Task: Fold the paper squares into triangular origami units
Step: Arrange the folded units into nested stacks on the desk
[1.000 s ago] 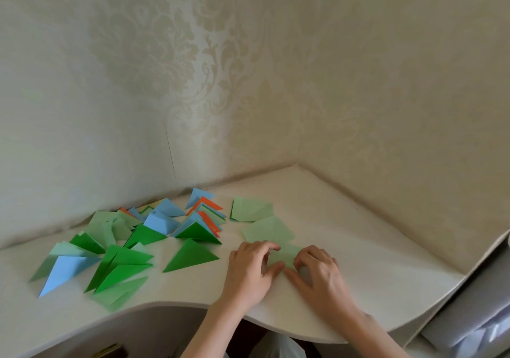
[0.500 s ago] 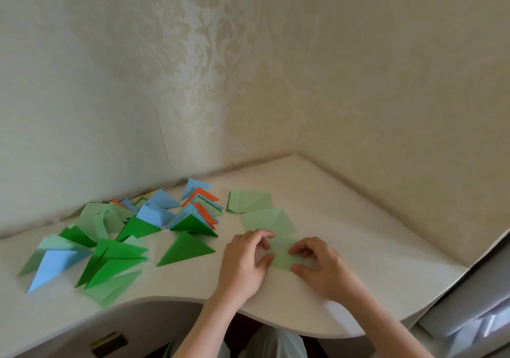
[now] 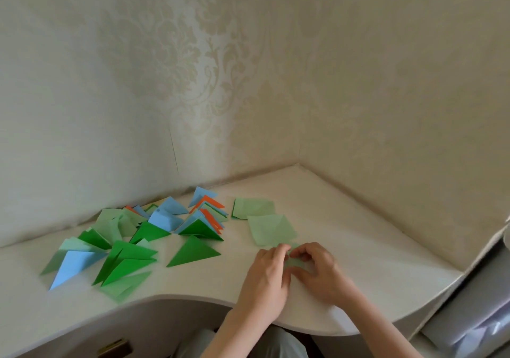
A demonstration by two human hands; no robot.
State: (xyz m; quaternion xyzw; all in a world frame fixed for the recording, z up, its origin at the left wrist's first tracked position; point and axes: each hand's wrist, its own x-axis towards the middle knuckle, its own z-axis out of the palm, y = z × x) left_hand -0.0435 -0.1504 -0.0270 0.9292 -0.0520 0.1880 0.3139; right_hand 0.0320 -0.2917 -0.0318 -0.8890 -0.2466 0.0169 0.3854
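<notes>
Light green paper square (image 3: 294, 261) sits on the table (image 3: 372, 261) directly between both hands. Left hand (image 3: 266, 276) at its 9 o'clock, right hand (image 3: 321, 270) at 3, fingers of both curled and pinching its near-top edge. Paper mostly hidden, fold axis unclear. Spare squares (image 3: 271, 229) lie at 12.

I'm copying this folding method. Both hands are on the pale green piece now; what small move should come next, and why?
Probably press the crease flat against the desk. Both the left hand and right hand pinch the pale green paper, which looks bunched, not yet a triangle.
</notes>
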